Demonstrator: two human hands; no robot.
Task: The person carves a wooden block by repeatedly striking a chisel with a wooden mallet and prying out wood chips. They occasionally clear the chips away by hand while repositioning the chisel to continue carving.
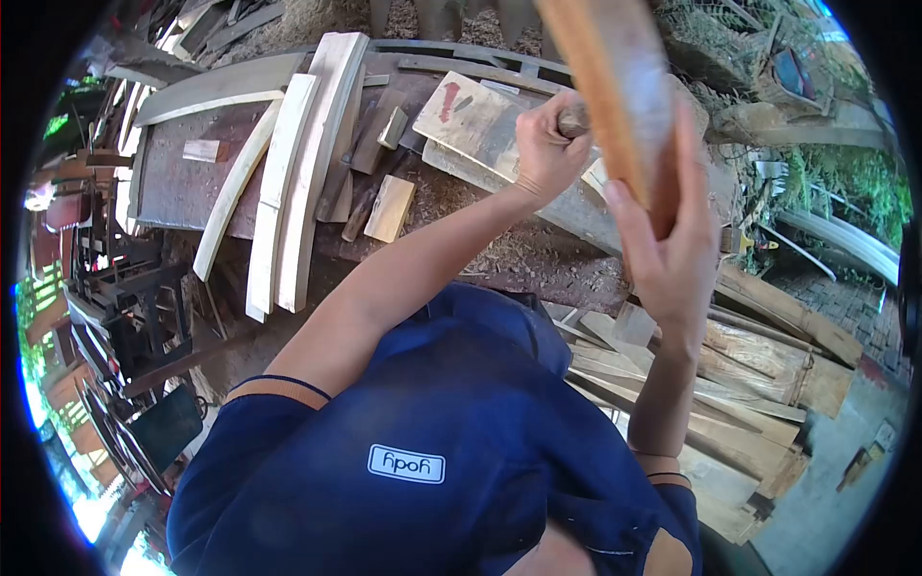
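Note:
My left hand (549, 154) is closed in a fist around a round-ended wooden handle (573, 121). Only the handle's end shows; the rest is hidden. Raised closer to the camera, my right hand (674, 240) grips the lower end of a thick wooden piece (615, 82), thumb on one side and fingers on the other. This piece has an orange-brown edge and a shiny greyish face, is blurred, and runs out of the top of the view. Beneath my left hand lies a flat pale board (475, 120) with a red mark, on the workbench (480, 245).
Long pale planks (322, 163) and a curved strip (235, 187) overhang the bench's near edge at left. Small wood blocks (391, 208) and sawdust lie mid-bench. Stacked timber (749, 365) stands at right, dark machinery (134, 307) at left.

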